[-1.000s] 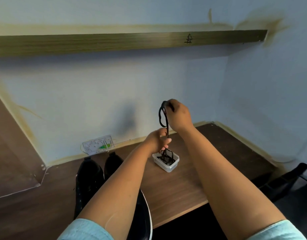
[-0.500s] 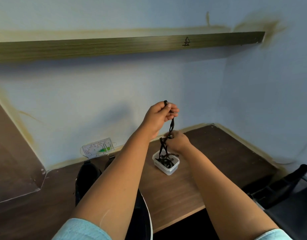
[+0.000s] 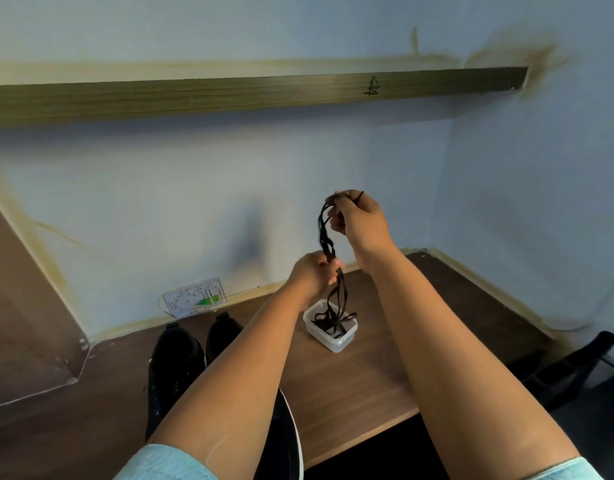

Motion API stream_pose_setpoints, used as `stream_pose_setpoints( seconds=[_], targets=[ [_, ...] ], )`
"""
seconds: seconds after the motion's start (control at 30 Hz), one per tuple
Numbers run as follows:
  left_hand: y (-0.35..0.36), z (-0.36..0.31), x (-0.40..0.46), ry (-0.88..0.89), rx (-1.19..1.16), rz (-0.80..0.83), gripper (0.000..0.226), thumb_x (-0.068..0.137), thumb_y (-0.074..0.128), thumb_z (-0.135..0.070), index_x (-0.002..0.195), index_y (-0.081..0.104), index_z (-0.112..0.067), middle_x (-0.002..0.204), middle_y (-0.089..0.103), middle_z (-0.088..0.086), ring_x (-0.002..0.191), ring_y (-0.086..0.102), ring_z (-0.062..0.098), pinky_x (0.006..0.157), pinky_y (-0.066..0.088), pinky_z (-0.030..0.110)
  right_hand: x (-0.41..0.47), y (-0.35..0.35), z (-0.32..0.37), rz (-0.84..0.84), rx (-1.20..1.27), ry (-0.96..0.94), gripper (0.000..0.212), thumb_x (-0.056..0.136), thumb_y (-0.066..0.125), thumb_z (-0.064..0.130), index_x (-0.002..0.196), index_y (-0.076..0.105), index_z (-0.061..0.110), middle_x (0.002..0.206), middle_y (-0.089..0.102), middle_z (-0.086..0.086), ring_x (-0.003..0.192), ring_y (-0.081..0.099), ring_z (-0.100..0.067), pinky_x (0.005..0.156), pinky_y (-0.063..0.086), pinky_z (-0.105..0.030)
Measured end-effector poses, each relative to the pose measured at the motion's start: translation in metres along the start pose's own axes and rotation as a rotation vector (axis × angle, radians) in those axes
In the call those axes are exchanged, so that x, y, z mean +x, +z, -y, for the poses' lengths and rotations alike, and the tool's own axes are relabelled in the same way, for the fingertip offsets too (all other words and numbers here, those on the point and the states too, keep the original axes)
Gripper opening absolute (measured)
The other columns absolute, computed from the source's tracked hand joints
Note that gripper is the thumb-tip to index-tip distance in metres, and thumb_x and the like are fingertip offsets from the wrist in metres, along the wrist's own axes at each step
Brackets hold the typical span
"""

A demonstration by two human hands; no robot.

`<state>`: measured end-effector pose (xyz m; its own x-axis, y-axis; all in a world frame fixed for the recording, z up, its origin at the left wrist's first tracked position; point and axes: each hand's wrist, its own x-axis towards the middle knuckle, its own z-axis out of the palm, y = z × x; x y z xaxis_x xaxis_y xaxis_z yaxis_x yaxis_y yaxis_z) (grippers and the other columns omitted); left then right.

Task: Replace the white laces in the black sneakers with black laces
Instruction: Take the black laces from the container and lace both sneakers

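Head view, looking down over both forearms toward a wooden desk [image 3: 350, 386] set in a corner of pale blue walls. Right hand [image 3: 362, 221] raised above the desk, fingers curled around the upper end of a bundle of black laces [image 3: 326, 237]. Left hand [image 3: 314, 275] lower and nearer the desk, fingers closed around the same bundle partway down. Laces stretched between the two hands in several loose strands, then hanging from the left hand into a small clear plastic tub [image 3: 333, 336], where the remaining loops lie coiled. Tub standing on the desk just below and slightly right of the left hand. Pair of black sneakers [image 3: 175, 362] side by side on the desk to the left of the tub, partly hidden behind the left forearm, with a white sole edge showing near the lower frame; lacing on the sneakers not visible from this angle. Light blue short sleeves [image 3: 167, 462] at the bottom edge. Small clear case with a green item inside [image 3: 196, 297] leaning against the wall behind the sneakers. Long wooden shelf [image 3: 229, 97] fixed to the wall overhead, bearing a small black scribble near its right end. Dark chair part [image 3: 575, 365] at lower right, beyond the desk edge.
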<state>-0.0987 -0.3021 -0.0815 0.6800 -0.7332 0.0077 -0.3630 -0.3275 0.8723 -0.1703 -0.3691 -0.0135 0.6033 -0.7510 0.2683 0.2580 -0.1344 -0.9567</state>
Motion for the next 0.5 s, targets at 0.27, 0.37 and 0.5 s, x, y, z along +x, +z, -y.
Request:
stream_pose_setpoints(
  seconds=[0.27,0.37,0.5],
  targets=[
    [-0.029,-0.048,0.003,0.215,-0.503,-0.147,0.030,0.098,0.042,-0.002,0.087,0.065,-0.018,0.090,0.065,0.001,0.085,0.060,0.012,0.078,0.049,0.023,-0.008,-0.029,-0.069,0.288,-0.686,0.388,0.075,0.075,0.079,0.029,0.141,0.044,0.028,0.133,0.045,-0.012,0.113,0.055,-0.028,0.095,0.050,-0.038],
    [-0.030,-0.056,-0.005,0.256,-0.488,-0.075,0.026,0.100,0.040,-0.002,0.096,0.063,-0.012,0.089,0.065,-0.002,0.077,0.062,0.002,0.069,0.049,0.015,-0.013,-0.023,-0.077,0.270,-0.735,0.327,0.031,0.085,0.070,0.034,0.111,0.065,0.018,0.110,0.063,-0.003,0.098,0.059,-0.018,0.082,0.047,-0.028],
    [-0.038,-0.050,-0.012,0.187,-0.749,-0.077,0.026,0.102,0.039,-0.006,0.090,0.062,-0.012,0.083,0.065,0.001,0.074,0.061,0.010,0.071,0.048,0.024,-0.006,-0.018,-0.073,0.037,-0.583,0.248,0.020,0.096,0.054,0.021,0.094,0.070,0.009,0.073,0.066,0.001,0.067,0.063,-0.011,0.066,0.053,-0.025]
  ],
)
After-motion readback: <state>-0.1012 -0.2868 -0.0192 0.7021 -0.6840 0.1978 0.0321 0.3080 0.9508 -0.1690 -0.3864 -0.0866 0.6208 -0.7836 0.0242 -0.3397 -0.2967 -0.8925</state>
